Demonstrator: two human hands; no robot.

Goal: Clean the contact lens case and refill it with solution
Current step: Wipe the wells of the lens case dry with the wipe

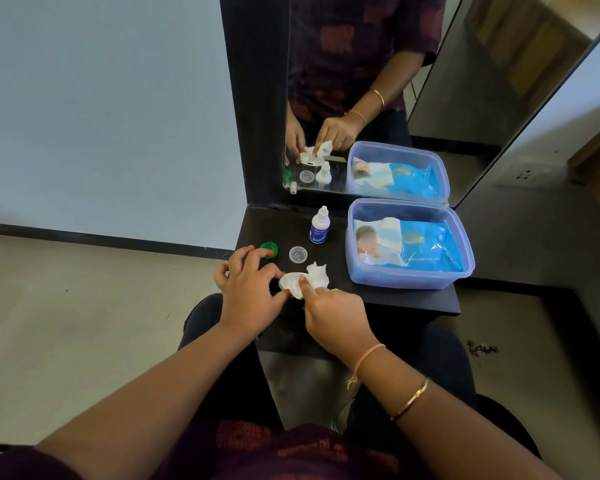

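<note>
Left hand (248,289): fingers pinched the white lens case (289,282) at the desk's (409,301) front edge | Right hand (333,315): fingers gripped a white tissue (317,274) pressed into the case | Green cap (269,250), clear cap (298,254) lay beside | Solution bottle (319,226) upright behind | Wipes box (409,244) right.

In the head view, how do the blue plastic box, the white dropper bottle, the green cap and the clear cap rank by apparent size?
1. Blue plastic box, clearly largest.
2. White dropper bottle.
3. Round green cap and round clear cap look alike; the left hand partly hides the green one.
</note>
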